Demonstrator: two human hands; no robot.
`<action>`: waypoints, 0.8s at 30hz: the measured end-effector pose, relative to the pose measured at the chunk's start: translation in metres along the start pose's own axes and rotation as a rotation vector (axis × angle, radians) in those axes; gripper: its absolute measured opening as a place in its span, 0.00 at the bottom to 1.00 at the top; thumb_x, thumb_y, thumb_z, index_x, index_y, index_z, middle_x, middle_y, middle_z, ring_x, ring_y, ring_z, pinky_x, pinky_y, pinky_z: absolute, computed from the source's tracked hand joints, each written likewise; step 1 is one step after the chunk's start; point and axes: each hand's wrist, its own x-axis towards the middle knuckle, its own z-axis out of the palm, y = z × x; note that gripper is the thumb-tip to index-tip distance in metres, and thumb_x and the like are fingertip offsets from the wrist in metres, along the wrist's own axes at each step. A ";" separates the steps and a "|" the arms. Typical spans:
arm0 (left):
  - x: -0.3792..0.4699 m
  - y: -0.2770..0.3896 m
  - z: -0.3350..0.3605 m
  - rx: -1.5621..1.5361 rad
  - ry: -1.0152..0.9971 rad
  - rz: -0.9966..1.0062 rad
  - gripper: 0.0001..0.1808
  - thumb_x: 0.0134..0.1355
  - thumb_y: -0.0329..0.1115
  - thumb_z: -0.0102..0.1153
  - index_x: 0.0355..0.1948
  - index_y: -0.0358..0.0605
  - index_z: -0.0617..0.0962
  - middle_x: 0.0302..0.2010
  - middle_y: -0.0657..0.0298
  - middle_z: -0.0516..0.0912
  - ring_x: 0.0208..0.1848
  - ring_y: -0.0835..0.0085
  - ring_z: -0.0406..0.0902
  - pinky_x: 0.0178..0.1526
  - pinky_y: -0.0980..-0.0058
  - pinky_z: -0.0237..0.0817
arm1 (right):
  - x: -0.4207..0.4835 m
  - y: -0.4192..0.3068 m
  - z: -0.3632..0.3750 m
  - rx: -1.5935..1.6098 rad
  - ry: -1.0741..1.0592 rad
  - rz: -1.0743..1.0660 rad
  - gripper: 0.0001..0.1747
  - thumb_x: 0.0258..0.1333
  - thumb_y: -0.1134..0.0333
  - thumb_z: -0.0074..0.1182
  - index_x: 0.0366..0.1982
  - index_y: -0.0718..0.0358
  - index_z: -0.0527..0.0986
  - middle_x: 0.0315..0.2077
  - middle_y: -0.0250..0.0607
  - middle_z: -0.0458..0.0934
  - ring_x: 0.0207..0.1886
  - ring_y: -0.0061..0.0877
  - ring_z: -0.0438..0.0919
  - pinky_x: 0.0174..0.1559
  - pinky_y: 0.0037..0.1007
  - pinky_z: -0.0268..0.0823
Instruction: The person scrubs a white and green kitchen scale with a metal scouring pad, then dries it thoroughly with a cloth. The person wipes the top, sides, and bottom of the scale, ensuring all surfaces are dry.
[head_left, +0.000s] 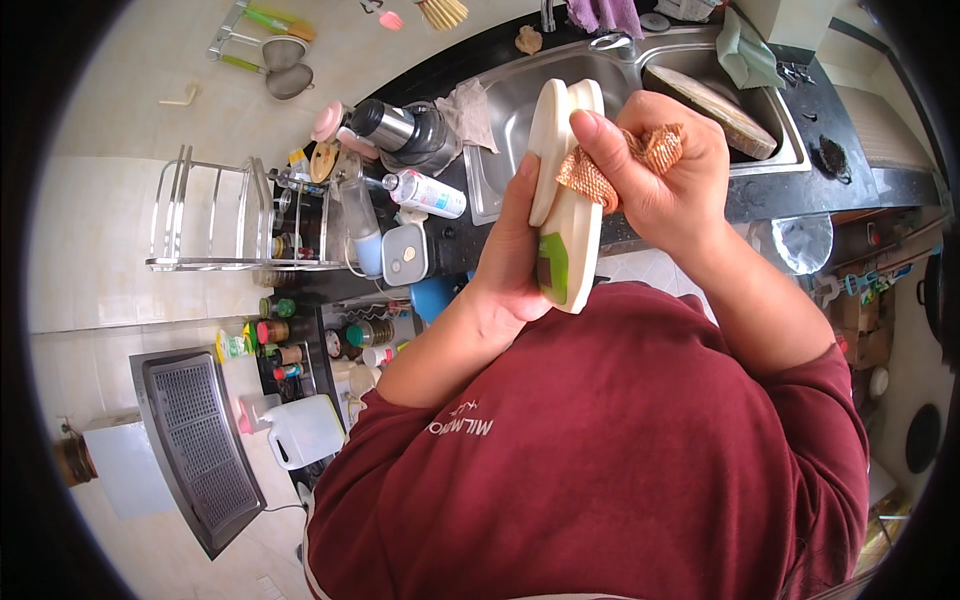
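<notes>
My left hand (504, 251) grips a cream-coloured, two-part plastic object (576, 259) from its left side, above the counter's front edge. Its two long, rounded parts stand side by side, and the lower end carries a green patch with a dark rectangle. I cannot tell exactly what the object is. In my right hand (679, 176) a copper-coloured mesh scouring cloth (589, 178) is bunched up. The cloth lies against the right side of the object, with my right thumb pointing up along it. My left palm and most of its fingers are hidden behind the object.
Behind the hands is a steel double sink (510, 112) with a faucet (611, 43). A thick round wooden cutting board (709, 112) leans in the right basin. A spray can (427, 193), a grey-lidded container (406, 255) and a wire rack (225, 262) stand left. A lined bin (801, 244) sits right.
</notes>
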 end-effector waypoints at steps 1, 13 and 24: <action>0.000 0.000 0.003 0.028 0.106 -0.007 0.33 0.61 0.72 0.42 0.37 0.51 0.78 0.22 0.70 0.75 0.21 0.77 0.73 0.25 0.78 0.64 | 0.003 -0.001 -0.001 -0.008 -0.011 0.007 0.25 0.53 0.58 0.67 0.12 0.61 0.67 0.09 0.31 0.66 0.13 0.17 0.62 0.16 0.25 0.56; 0.010 0.010 -0.003 -0.034 -0.105 -0.071 0.31 0.66 0.66 0.40 0.51 0.51 0.77 0.31 0.63 0.85 0.20 0.70 0.82 0.15 0.77 0.74 | -0.014 -0.018 -0.002 0.292 -0.209 0.328 0.25 0.55 0.59 0.66 0.13 0.61 0.66 0.11 0.30 0.70 0.16 0.11 0.63 0.17 0.23 0.58; 0.014 -0.007 0.008 0.018 0.089 -0.065 0.32 0.65 0.68 0.39 0.46 0.53 0.77 0.28 0.65 0.82 0.14 0.75 0.77 0.12 0.81 0.68 | -0.015 -0.006 -0.004 0.005 -0.013 0.095 0.22 0.52 0.62 0.67 0.14 0.62 0.68 0.12 0.33 0.68 0.15 0.19 0.65 0.17 0.25 0.58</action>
